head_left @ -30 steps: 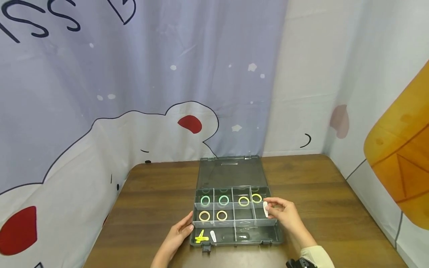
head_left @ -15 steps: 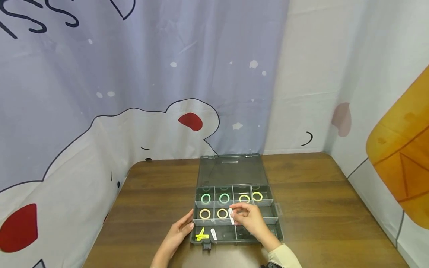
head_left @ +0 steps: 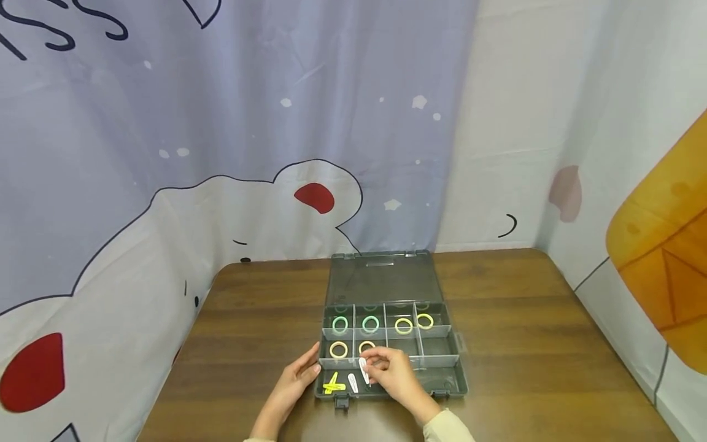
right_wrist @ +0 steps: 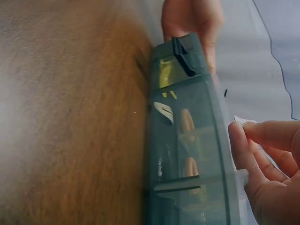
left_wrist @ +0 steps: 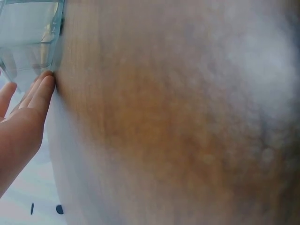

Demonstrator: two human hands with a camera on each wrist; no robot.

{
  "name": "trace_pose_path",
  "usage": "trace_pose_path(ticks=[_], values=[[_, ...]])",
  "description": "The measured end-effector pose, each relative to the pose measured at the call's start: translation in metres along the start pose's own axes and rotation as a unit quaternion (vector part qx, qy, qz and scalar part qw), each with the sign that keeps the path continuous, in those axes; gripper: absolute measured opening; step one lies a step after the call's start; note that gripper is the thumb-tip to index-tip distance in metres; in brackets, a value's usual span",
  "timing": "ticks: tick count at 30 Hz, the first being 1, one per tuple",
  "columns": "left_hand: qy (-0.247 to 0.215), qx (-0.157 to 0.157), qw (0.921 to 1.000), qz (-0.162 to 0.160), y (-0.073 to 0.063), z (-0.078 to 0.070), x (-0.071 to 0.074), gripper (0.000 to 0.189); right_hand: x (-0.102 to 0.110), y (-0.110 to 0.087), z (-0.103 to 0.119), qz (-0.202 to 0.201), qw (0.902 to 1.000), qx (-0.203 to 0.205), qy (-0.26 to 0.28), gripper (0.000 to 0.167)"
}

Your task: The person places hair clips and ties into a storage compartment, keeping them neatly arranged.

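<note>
In the head view, my right hand (head_left: 394, 376) pinches a white snap hair clip (head_left: 363, 371) between thumb and fingers, above the front left compartment of a grey see-through divided box (head_left: 436, 376). Crossed yellow hair clips (head_left: 334, 384) and another white clip (head_left: 353, 383) lie in that compartment. My left hand (head_left: 289, 383) rests against the box's left side, its fingers fairly straight; in the left wrist view its fingertips touch the box wall (left_wrist: 28, 56). From the right wrist, the held clip's tip (right_wrist: 241, 120) shows between the fingertips.
Behind the box, its lid (head_left: 381, 282) lies folded back on the wooden table (head_left: 525, 344). Small rings lie in the back compartments: green (head_left: 339, 325), yellow (head_left: 403, 326) and cream (head_left: 339, 350). A printed curtain (head_left: 386, 153) hangs behind the table.
My right hand has carried the white hair clip leftward and toward the front, from the box's right side to over the front left compartment. The left hand has stayed at the box's side.
</note>
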State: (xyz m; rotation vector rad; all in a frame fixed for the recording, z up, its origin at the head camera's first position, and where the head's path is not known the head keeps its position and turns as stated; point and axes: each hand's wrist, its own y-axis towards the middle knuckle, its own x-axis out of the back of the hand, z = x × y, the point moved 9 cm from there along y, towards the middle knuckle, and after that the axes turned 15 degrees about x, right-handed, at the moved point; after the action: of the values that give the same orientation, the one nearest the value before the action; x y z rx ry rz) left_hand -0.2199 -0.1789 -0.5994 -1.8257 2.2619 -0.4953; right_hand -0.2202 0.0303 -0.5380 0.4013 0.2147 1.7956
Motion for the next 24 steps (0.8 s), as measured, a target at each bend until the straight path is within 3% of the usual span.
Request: trace_pose_path(ticks=[10,17,24], values=[[-0.008,-0.002,0.9999,0.007,-0.004,0.007,0.002,0.058,-0.018,-0.003,-0.001,0.061,0.9939,0.035,-0.085,0.018],[0.001,0.003,0.9999,0.01,-0.003,0.004,0.0,0.058,-0.023,-0.001,0.003,0.088,0.9888,0.079,-0.091,0.019],[0.002,-0.002,1.0,0.009,0.001,-0.004,0.0,0.058,-0.021,0.005,-0.003,0.09,0.9888,0.051,-0.108,0.022]])
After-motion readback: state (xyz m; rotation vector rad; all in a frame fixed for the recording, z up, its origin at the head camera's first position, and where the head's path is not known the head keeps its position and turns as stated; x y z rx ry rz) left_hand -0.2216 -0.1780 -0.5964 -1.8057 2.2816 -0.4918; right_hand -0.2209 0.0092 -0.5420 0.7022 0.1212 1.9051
